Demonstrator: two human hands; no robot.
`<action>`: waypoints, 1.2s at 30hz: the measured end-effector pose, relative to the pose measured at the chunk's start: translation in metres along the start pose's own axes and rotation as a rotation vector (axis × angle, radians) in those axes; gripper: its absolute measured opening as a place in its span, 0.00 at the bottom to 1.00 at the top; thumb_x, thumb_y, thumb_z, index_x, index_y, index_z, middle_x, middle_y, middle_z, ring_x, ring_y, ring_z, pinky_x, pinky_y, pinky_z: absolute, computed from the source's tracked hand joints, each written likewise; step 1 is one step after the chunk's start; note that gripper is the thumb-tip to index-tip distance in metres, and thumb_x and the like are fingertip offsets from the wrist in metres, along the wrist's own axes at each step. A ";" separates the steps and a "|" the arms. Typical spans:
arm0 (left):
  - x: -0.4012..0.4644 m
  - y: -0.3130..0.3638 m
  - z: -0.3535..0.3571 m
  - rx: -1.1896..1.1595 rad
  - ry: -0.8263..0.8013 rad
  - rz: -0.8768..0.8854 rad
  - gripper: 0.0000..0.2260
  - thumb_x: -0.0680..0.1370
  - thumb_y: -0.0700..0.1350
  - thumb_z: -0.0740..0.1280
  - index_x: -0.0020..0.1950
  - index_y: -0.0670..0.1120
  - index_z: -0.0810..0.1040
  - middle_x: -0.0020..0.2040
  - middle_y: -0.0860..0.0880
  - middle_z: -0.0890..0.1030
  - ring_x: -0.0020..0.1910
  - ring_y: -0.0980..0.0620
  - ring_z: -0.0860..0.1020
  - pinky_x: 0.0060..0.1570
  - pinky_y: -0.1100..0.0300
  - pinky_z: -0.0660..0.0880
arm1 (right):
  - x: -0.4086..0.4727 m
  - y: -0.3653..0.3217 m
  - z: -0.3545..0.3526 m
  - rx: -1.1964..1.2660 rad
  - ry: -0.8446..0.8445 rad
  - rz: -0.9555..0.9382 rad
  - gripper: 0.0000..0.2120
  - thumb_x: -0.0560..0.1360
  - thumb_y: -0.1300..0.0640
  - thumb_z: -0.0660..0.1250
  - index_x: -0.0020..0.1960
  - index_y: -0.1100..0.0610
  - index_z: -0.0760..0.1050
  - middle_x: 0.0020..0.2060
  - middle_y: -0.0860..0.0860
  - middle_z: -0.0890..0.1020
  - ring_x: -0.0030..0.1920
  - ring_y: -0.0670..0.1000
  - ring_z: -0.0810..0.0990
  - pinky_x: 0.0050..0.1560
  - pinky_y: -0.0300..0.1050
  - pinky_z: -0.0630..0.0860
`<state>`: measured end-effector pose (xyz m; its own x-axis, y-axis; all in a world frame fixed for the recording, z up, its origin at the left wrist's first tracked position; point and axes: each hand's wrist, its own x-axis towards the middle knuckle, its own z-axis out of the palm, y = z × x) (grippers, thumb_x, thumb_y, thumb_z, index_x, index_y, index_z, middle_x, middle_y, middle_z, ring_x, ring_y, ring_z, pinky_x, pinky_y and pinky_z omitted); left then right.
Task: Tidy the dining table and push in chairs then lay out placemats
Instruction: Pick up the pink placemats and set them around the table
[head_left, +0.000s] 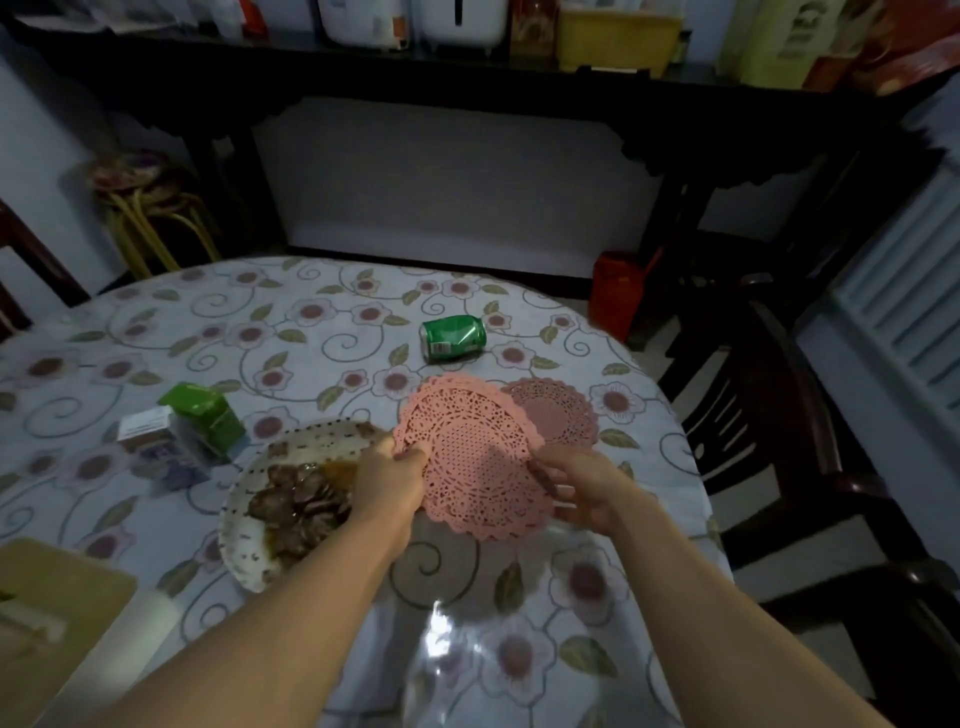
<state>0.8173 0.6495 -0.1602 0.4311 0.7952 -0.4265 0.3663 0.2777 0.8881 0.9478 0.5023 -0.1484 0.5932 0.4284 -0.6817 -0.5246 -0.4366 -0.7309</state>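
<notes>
A large pink lace placemat (467, 452) is held just above the round table (156, 338) with its flowered cloth. My left hand (387, 480) pinches the mat's left edge. Its right edge is gripped by my right hand (582, 493). A second, smaller pink lace placemat (558, 410) lies flat on the cloth behind it, partly covered by the held one.
A green can (453, 336) lies on its side further back. A dotted plate of dark food (291, 493) sits by my left wrist, with green and white cartons (182, 431) to its left. A dark wooden chair (810, 415) stands at the right, a stool (145, 208) at the back left.
</notes>
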 end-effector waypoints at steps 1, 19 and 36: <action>-0.008 -0.001 -0.005 -0.005 -0.030 -0.006 0.25 0.76 0.46 0.67 0.71 0.43 0.66 0.66 0.43 0.75 0.62 0.44 0.75 0.61 0.44 0.73 | -0.009 0.003 0.005 -0.012 -0.001 -0.058 0.18 0.71 0.56 0.73 0.57 0.61 0.76 0.41 0.54 0.81 0.42 0.52 0.79 0.45 0.48 0.76; -0.169 -0.028 -0.143 -0.470 -0.503 -0.270 0.13 0.82 0.47 0.56 0.59 0.42 0.75 0.51 0.40 0.79 0.48 0.44 0.78 0.48 0.51 0.75 | -0.219 0.101 0.060 -0.529 0.479 -0.582 0.21 0.76 0.63 0.65 0.67 0.50 0.70 0.64 0.52 0.76 0.63 0.54 0.74 0.66 0.50 0.69; -0.209 -0.053 -0.146 -0.373 -0.656 -0.309 0.07 0.74 0.43 0.68 0.47 0.39 0.78 0.47 0.39 0.81 0.51 0.42 0.77 0.56 0.46 0.72 | -0.242 0.144 0.042 -0.372 0.511 -0.524 0.11 0.76 0.56 0.66 0.40 0.54 0.65 0.35 0.49 0.71 0.36 0.48 0.70 0.37 0.44 0.67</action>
<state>0.5876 0.5476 -0.0929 0.7930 0.2080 -0.5726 0.2991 0.6859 0.6634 0.7033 0.3695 -0.0903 0.9571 0.2758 -0.0893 0.0816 -0.5520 -0.8299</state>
